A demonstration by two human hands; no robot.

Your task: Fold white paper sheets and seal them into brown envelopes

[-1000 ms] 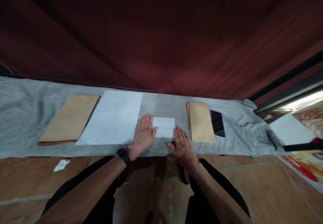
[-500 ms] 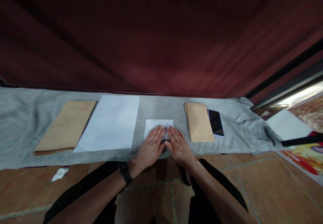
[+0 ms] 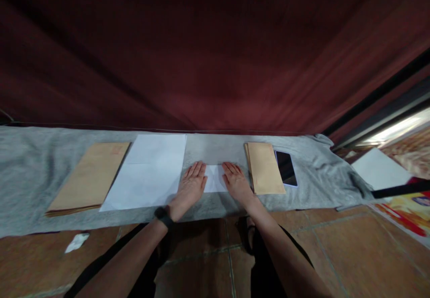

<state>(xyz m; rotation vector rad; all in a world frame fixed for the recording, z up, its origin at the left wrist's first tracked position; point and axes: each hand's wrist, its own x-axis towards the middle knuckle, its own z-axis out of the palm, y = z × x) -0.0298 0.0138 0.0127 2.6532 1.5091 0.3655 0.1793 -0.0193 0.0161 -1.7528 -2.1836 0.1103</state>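
A small folded white sheet of paper point(image 3: 214, 179) lies flat on the grey cloth, its two ends covered by my hands. My left hand point(image 3: 193, 182) rests palm down on the left end, fingers stretched out. On the right end my right hand point(image 3: 237, 182) lies flat in the same way. The middle of the sheet shows between the thumbs. Left of my left hand is a stack of large white paper point(image 3: 148, 170). Close to my right hand sits a small stack of brown envelopes point(image 3: 268, 168).
Large brown envelopes point(image 3: 89, 177) are piled at the left on the grey cloth point(image 3: 215, 148). A phone point(image 3: 286, 168) lies beside the small envelopes. Behind hangs a dark red curtain point(image 3: 215, 65). A crumpled white scrap point(image 3: 77, 242) is on the tiled floor point(image 3: 198, 271).
My hands have slid apart from the middle of the folded paper towards its two ends, uncovering its centre. The view has tilted slightly, so the things appear a little lower.
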